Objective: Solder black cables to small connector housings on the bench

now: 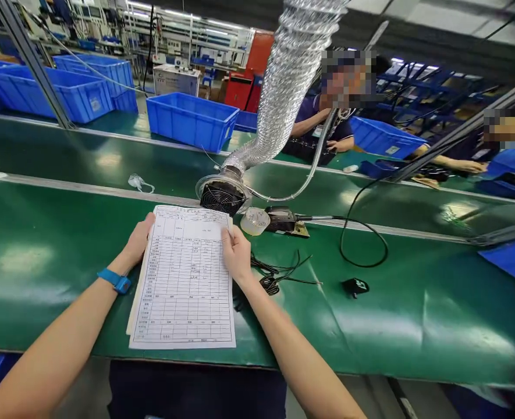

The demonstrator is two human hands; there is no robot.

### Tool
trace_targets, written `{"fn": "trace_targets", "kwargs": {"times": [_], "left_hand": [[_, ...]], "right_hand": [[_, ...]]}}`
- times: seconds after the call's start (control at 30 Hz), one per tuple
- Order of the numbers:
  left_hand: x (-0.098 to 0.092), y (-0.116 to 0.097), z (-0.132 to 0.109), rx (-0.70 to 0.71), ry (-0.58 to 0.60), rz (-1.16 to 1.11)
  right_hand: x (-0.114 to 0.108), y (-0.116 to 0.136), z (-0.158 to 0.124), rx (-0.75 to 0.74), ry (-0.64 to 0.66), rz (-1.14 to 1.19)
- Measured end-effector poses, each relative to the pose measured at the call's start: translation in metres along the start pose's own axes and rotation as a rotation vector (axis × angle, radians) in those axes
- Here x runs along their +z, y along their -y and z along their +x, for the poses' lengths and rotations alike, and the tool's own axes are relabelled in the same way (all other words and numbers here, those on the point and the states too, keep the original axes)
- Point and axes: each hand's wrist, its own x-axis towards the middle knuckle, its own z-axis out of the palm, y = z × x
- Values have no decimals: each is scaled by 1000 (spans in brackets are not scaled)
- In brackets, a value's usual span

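Note:
A stack of white printed forms [183, 279] lies on the green bench mat [43, 273] in front of me. My left hand [138, 240] grips its upper left edge, fingers curled round the paper; a blue strap [115, 281] is on that wrist. My right hand [236, 253] holds the upper right edge, thumb on top of the sheet. Just right of that hand lies a tangle of thin black wires [274, 273].
A silver flexible duct [283, 93] ends in a black fan [222, 196] behind the paper. Beside it sit a round clear tub [255, 221], a soldering stand [286, 221] with black cable, and a small black part [355, 286]. Blue bins [191, 119] and two seated people across the conveyor.

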Motion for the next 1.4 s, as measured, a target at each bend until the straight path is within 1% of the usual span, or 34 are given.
{"fn": "trace_targets", "kwargs": {"times": [0.07, 0.1, 0.13, 0.2, 0.27, 0.33, 0.4, 0.6, 0.7, 0.77, 0.87, 0.93, 1.0, 1.13, 1.4], "left_hand": [[0, 1, 3, -15, 77, 36], [0, 1, 5, -31, 94, 62], [0, 0, 7, -48, 83, 97], [-2, 0, 12, -73, 23, 174], [-3, 0, 15, -81, -14, 232], [-5, 1, 17, -78, -22, 261], [-6, 1, 17, -75, -15, 287], [-4, -1, 16, -58, -22, 347], [-4, -1, 16, 11, -29, 355], [-6, 0, 18, 78, -74, 372], [-12, 5, 23, 159, -214, 411], [-17, 9, 27, 191, -288, 423], [-21, 12, 31, 202, -329, 428], [-25, 16, 34, 191, -356, 426], [-24, 14, 32, 165, -342, 420]], "right_hand": [[1, -5, -1, 14, -13, -18], [0, -7, -1, 29, -13, -26], [-2, -8, -2, 52, -8, -34], [-6, -11, -2, 103, 14, -49], [-9, -13, -2, 115, 20, -61], [-11, -15, -4, 75, 11, -87], [-11, -14, -6, 28, 35, -126], [-9, -7, -14, -33, 193, -238], [-9, -6, -16, -65, 257, -300], [-9, -6, -17, -83, 278, -333], [-10, -5, -18, -118, 286, -367], [-10, -3, -19, -148, 290, -393], [-10, -3, -19, -174, 301, -424], [-8, -4, -21, -202, 354, -473], [-4, -8, -22, -235, 427, -521]]}}
